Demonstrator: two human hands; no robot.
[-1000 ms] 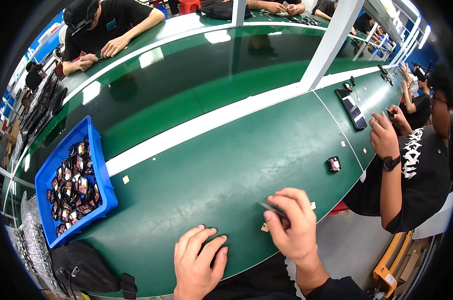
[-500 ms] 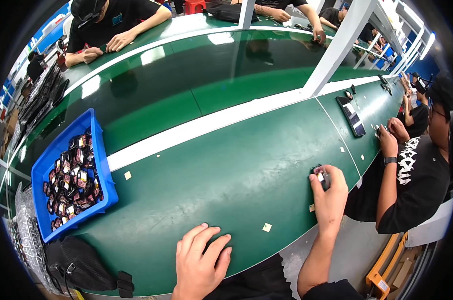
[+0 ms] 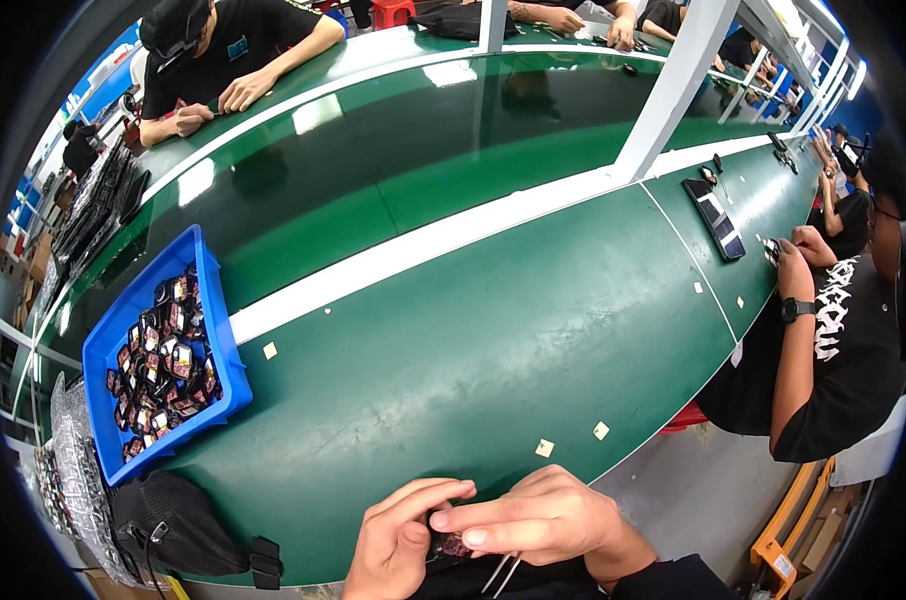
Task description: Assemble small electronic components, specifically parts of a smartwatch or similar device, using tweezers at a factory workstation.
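Observation:
In front of my body at the table's near edge, a small black electronic module (image 3: 451,545) with reddish inner parts sits between my hands. My left hand (image 3: 398,535) is curled around its left side. From the right, my right hand (image 3: 548,520) reaches over it with fingers closed, covering most of it. Two thin pale prongs (image 3: 501,573), resembling tweezers, stick out below my right hand; how they are held is hidden. Many similar modules (image 3: 158,365) fill a blue bin (image 3: 235,385) on the left.
A black pouch (image 3: 178,530) lies by the near left edge. Small pale yellow squares (image 3: 544,448) dot the green table (image 3: 423,350). A white post (image 3: 663,110) rises at the far rail. At right a co-worker (image 3: 823,350) handles a part near a dark tray (image 3: 714,220).
My right hand has moved from the right side of the table to my left hand, bringing the module. My left hand has gone from lying spread on the table to curling around it.

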